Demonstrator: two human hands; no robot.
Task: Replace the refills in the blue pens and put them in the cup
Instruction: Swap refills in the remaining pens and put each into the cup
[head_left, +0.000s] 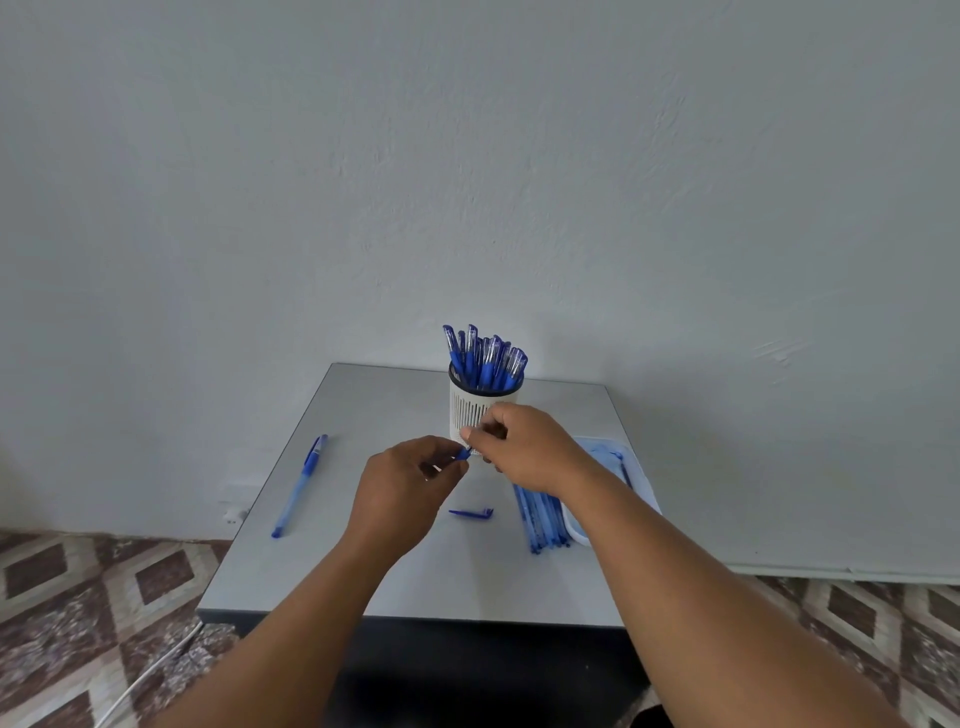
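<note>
A white slotted cup (467, 408) stands at the back of the small grey table (363, 582), full of several blue pens (485, 358). In front of it my left hand (402, 483) and my right hand (524, 447) meet over the table. Between their fingertips is a small blue pen part (462, 455); both hands pinch it, and most of the piece is hidden by the fingers. A loose blue pen cap (471, 513) lies on the table below the hands. One whole blue pen (300, 486) lies at the left.
Several blue refills (540, 519) lie in a bunch right of centre, partly under my right forearm. A pale tray (636, 467) sits by the table's right edge. A plain wall stands behind. Patterned floor tiles and a white cable (150, 670) lie below left.
</note>
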